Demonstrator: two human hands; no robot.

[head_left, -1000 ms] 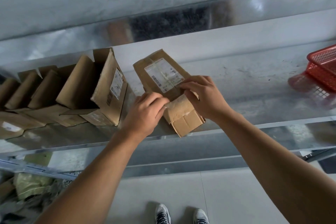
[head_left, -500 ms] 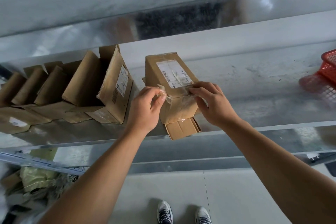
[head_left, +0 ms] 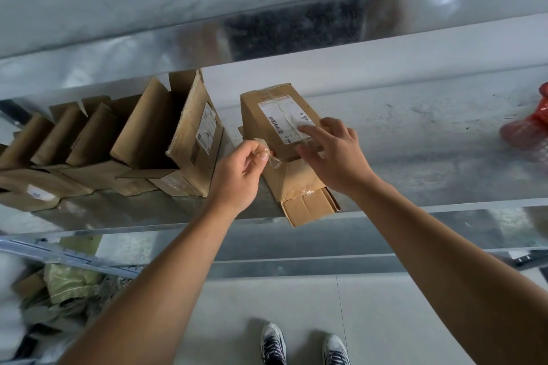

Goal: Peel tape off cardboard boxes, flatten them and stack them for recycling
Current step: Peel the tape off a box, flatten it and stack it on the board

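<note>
A small brown cardboard box [head_left: 261, 115] with a white shipping label [head_left: 284, 120] lies on the metal table [head_left: 415, 142], its near flaps hanging open over the front edge. My left hand [head_left: 240, 175] pinches a crumpled strip of clear tape [head_left: 271, 157] just left of the box's near corner. My right hand [head_left: 335, 157] rests on the box with fingers spread, fingertips pressing on the label.
A row of opened cardboard boxes [head_left: 166, 139] stands on the table to the left, flaps up. A red mesh basket [head_left: 530, 133] sits at the right edge. Crumpled packaging [head_left: 68, 284] lies on the floor at lower left. My shoes [head_left: 302, 347] show below.
The tape strip has come away from the box's near end in my left hand, which pulled left. My right hand opened and moved up onto the label.
</note>
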